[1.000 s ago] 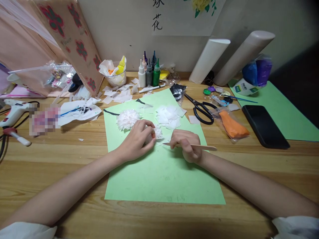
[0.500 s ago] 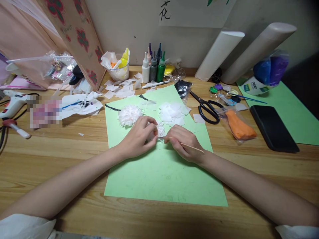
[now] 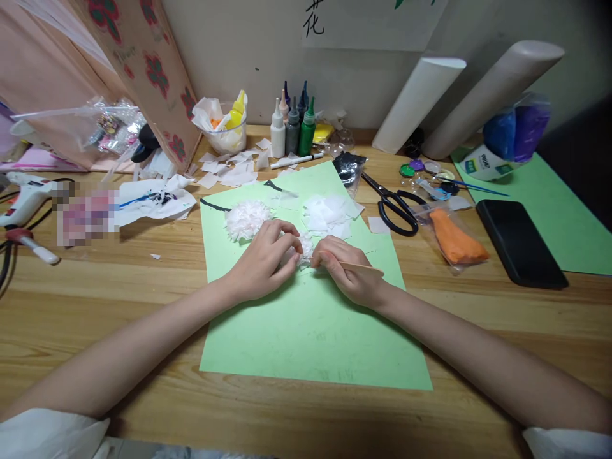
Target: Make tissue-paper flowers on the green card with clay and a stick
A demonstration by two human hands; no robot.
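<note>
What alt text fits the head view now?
Left hand at a partly hidden white ruffle, right hand holding a tan stick beside it, over a green sheet. A second white ruffle and paper pieces lie beyond.

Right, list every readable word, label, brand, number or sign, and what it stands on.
"花", cut at the top, on the wall sheet.
"flower", faint, on the peach board.
Print on the blue-and-purple container and glue gun: too small or blurred to read.
</note>
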